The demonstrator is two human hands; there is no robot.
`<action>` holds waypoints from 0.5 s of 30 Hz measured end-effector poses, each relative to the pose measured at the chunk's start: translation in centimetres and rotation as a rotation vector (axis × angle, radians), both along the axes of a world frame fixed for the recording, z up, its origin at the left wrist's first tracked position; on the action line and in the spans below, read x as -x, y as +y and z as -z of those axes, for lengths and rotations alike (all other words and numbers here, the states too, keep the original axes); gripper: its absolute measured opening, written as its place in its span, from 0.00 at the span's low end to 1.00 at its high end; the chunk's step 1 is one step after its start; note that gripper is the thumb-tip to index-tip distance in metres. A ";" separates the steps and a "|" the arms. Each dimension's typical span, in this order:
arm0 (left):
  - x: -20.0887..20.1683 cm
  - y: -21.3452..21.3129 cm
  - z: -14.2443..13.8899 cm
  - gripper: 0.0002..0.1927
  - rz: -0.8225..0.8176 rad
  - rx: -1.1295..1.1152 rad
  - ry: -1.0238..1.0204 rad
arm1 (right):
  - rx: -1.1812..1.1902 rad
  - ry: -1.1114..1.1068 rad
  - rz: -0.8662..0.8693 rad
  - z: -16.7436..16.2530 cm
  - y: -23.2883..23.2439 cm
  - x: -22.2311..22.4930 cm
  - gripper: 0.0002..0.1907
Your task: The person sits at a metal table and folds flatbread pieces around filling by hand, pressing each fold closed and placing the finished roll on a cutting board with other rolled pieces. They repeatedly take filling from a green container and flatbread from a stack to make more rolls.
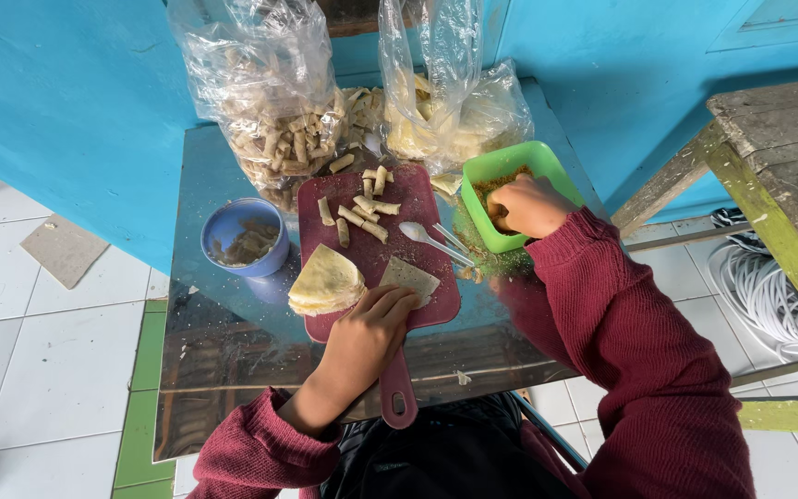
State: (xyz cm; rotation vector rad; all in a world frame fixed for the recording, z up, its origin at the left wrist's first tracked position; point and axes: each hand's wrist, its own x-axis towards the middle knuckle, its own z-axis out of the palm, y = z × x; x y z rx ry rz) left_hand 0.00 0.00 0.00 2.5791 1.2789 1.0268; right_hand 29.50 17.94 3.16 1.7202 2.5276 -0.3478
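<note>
My left hand (367,333) rests on the near edge of a dark red cutting board (417,199), its fingers touching a flat pale wrapper (408,275). A stack of folded round wrappers (325,280) lies just left of it. Several small rolled pieces (359,212) lie at the board's far end, and a white plastic spoon (427,238) lies in the middle. My right hand (526,205) reaches into a green square container (510,164) of crumbly filling, fingers curled in it; whether they pinch any filling is hidden.
A blue bowl (244,238) with brown bits stands left of the board on the shiny metal table (223,342). Clear plastic bags of rolled pieces (274,111) and of wrappers (445,111) stand at the back against a blue wall. A wooden bench (778,166) is at right.
</note>
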 end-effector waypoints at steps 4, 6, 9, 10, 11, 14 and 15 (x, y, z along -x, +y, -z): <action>0.1 -0.1 -0.6 0.21 0.000 -0.014 0.008 | -0.057 0.011 -0.032 -0.2 0.0 0.2 0.06; 0.2 -0.3 -0.8 0.20 -0.021 -0.036 0.012 | -0.093 0.048 -0.053 -0.4 -0.1 0.1 0.05; 0.0 -0.7 -0.7 0.16 -0.259 -0.053 0.122 | -0.094 0.192 -0.040 -0.9 -0.1 -0.6 0.06; -0.1 -0.7 -0.6 0.12 -0.306 -0.069 0.161 | -0.122 0.196 -0.051 -0.9 -0.1 -0.6 0.06; -0.2 -0.6 -0.5 0.07 -0.352 -0.084 0.200 | -0.149 0.200 -0.061 -0.9 -0.1 -0.6 0.05; -0.6 -0.9 -0.2 0.07 -0.457 -0.156 0.215 | -0.211 0.209 -0.080 -0.8 -0.2 -0.5 0.05; -0.7 -1.1 -0.1 0.08 -0.486 -0.181 0.203 | -0.226 0.211 -0.084 -0.8 -0.3 -0.5 0.05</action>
